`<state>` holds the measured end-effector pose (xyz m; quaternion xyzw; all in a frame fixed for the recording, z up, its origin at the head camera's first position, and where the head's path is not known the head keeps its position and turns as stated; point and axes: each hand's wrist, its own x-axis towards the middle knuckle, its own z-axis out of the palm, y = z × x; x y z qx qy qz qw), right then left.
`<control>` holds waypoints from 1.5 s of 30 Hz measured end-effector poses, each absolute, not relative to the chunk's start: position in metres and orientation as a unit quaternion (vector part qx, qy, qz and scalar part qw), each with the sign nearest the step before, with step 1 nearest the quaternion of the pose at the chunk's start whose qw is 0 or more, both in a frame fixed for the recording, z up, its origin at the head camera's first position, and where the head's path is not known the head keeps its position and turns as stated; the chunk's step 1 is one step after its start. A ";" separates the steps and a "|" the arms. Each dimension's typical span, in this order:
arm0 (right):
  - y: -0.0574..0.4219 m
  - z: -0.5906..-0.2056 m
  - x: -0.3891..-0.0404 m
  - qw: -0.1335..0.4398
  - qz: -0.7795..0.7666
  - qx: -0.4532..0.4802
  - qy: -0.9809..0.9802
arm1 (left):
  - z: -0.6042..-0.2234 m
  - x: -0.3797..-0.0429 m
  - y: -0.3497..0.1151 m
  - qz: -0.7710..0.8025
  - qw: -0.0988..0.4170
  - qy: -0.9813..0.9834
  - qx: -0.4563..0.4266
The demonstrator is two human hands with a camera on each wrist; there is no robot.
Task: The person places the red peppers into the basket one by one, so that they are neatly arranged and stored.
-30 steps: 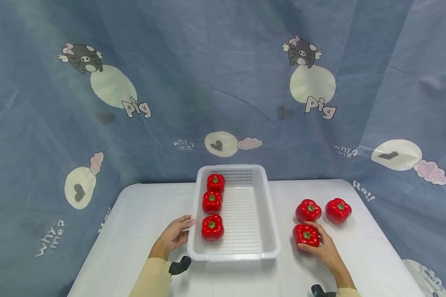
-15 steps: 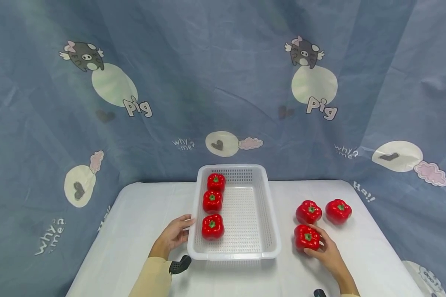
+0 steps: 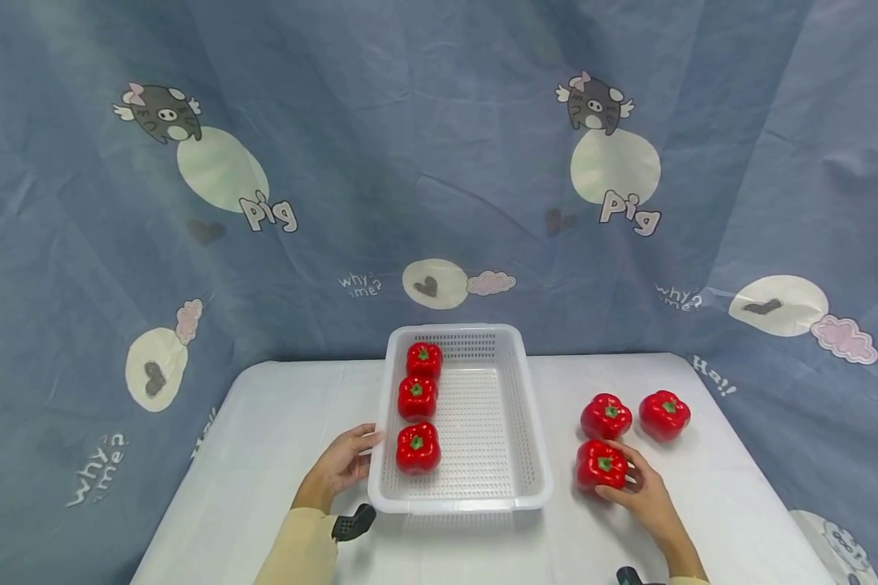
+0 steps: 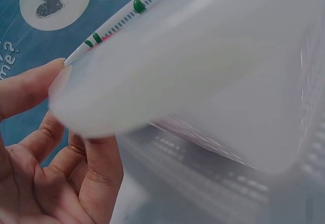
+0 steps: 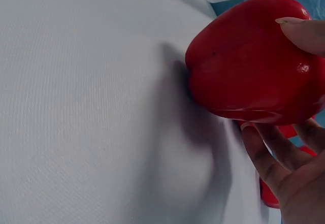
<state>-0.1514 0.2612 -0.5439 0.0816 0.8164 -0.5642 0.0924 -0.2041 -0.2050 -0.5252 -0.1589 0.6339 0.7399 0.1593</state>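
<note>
In the head view my right hand (image 3: 640,490) grips a red bell pepper (image 3: 595,466) at its right side, right of the basket. The right wrist view shows the thumb on one side of this bell pepper (image 5: 249,64) and fingers on the other, close over the white table with a shadow below. My left hand (image 3: 340,465) touches the left outer wall of a white plastic basket (image 3: 532,422), fingertips right at its rim. Several fingers are partly behind the basket's wall (image 4: 152,82) in the left wrist view. Inside, three red bell peppers (image 3: 418,448) line the left side.
Two more red bell peppers, one (image 3: 606,417) just behind the held one and another (image 3: 664,415) farther right, stand on the white table (image 3: 285,422). A blue cloth (image 3: 439,187) with pig prints hangs behind the table.
My right hand stays around the bell pepper, its thumb slightly lower on it than a second ago. The left hand and basket look unmoved.
</note>
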 end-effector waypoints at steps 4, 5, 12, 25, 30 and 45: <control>0.259 -0.541 -0.151 0.094 -0.563 0.085 0.817 | -0.525 -0.203 -0.205 0.737 0.160 0.638 -0.156; 0.258 -0.540 -0.151 0.093 -0.564 0.083 0.816 | -0.525 -0.203 -0.205 0.737 0.159 0.638 -0.156; 0.254 -0.525 -0.154 0.078 -0.563 0.058 0.821 | -0.526 -0.204 -0.205 0.740 0.158 0.633 -0.162; 0.245 -0.500 -0.163 0.035 -0.560 0.014 0.828 | -0.525 -0.205 -0.206 0.740 0.162 0.631 -0.167; 0.238 -0.490 -0.170 0.021 -0.561 -0.001 0.827 | -0.526 -0.206 -0.206 0.737 0.163 0.635 -0.163; 0.215 -0.457 -0.196 0.034 -0.584 -0.009 0.811 | -0.525 -0.205 -0.207 0.746 0.164 0.626 -0.159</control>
